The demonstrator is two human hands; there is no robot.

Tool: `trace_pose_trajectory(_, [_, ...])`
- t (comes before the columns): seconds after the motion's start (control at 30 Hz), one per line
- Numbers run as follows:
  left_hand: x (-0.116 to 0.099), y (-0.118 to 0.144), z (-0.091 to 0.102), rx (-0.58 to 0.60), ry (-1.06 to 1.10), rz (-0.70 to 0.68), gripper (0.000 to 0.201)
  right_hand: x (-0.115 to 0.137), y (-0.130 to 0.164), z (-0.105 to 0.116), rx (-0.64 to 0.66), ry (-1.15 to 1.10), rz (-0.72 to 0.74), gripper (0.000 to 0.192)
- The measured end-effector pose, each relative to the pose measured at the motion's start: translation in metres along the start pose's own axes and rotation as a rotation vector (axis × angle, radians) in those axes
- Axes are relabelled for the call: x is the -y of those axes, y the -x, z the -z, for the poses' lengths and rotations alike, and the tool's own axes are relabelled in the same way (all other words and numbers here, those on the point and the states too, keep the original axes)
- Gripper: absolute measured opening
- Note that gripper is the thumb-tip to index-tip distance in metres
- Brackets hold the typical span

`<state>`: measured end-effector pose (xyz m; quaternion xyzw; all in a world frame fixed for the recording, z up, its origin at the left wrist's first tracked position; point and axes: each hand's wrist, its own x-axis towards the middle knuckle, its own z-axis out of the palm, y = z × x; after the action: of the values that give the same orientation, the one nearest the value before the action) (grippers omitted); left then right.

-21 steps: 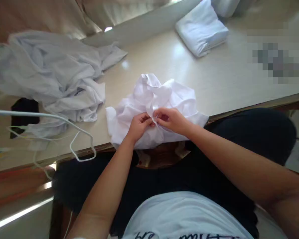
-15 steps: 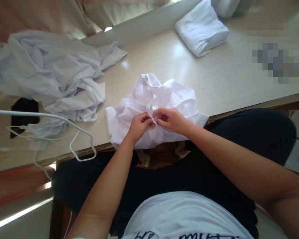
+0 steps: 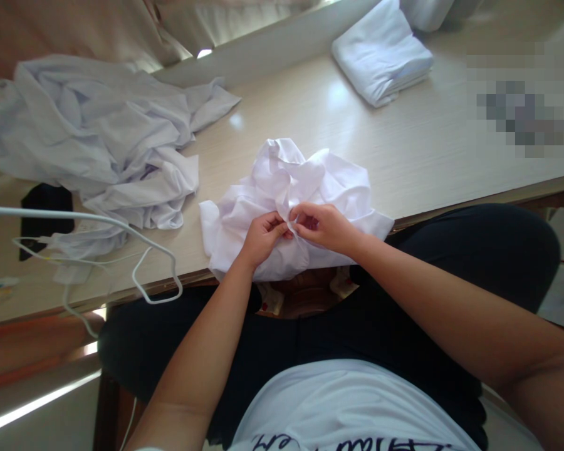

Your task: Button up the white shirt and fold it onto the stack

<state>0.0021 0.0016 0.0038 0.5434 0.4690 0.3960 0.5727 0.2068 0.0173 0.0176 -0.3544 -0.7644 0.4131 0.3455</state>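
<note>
The table (image 3: 427, 156) takes most of the picture, and compared with the pictures of a moment before almost nothing on it has moved; only the view has shifted very slightly. To my judgement the work is at a slow, fine stage, where the fingers handle one small spot and the cloth itself stays in place.

On the far left lies a big loose heap of white clothes (image 3: 89, 138), and at the far right a folded white pile (image 3: 383, 53). A white hanger (image 3: 157, 275) lies at the near left edge.

The crumpled white garment (image 3: 301, 181) is at the near edge of the table, in the middle, just in front of the person. It is bunched up, so it does not point clearly anywhere; its longer side runs from left to right along the table edge.

The left hand (image 3: 262, 239) and the right hand (image 3: 324, 227) meet on the near part of it, fingertips almost touching. Both have the fingers closed in a pinch on a small fold of the cloth. What is exactly between the fingertips is too small to tell.
</note>
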Motion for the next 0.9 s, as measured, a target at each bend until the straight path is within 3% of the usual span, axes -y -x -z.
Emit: trace_pose_trajectory(0.9, [-0.0005,0.0002,0.0008,0.015,0.02,-0.009,0.029,-0.0009,0.0017,-0.0008,-0.033,0.167,0.028,0.016])
